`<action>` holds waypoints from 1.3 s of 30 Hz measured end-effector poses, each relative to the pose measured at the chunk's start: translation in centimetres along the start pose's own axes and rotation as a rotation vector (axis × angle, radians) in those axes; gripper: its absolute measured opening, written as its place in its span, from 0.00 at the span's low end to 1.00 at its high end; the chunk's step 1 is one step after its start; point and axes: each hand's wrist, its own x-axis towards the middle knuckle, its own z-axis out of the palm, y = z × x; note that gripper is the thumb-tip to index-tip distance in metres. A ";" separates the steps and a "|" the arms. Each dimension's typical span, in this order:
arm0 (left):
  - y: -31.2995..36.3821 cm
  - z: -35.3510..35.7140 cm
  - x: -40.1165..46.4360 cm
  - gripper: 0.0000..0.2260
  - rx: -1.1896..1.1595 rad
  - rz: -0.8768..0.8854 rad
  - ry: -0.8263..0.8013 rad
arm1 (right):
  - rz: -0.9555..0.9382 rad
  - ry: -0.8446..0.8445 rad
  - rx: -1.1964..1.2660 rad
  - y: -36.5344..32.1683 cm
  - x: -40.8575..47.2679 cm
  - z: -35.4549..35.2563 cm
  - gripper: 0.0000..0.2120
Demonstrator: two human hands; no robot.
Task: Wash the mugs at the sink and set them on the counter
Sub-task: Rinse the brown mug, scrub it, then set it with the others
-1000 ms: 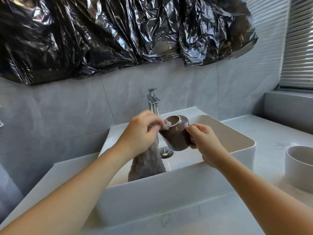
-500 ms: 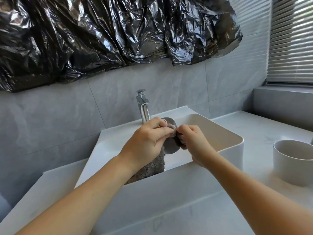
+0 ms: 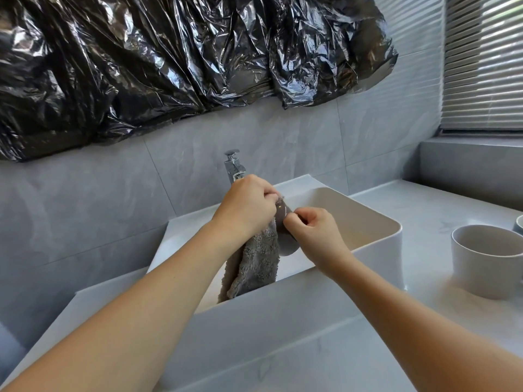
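Grey-tiled sink: left hand gripping cloth, right hand gripping brown mug.

Crumpled black plastic sheeting hangs across the top of a grey tiled wall. White slatted blinds cover a window at the right, above a grey ledge. A chrome tap stands against the wall below the sheeting.
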 end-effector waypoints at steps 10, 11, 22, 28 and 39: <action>-3.7 -0.8 0.6 0.09 -0.318 -0.346 -0.040 | 0.074 0.008 0.006 0.0 0.3 0.0 0.15; -4.0 -0.8 0.3 0.06 -0.370 -0.364 -0.040 | 0.081 0.014 0.024 0.0 0.3 0.0 0.14; -4.4 1.3 -4.0 0.03 -0.595 -0.332 0.139 | 0.143 0.094 0.169 0.5 1.0 0.0 0.15; -2.7 2.9 -6.1 0.04 -0.445 0.003 0.091 | 0.147 0.132 0.215 0.6 1.0 0.0 0.20; -3.4 1.1 -2.0 0.03 -0.181 -0.039 0.140 | 0.112 0.098 0.141 0.4 0.7 0.1 0.13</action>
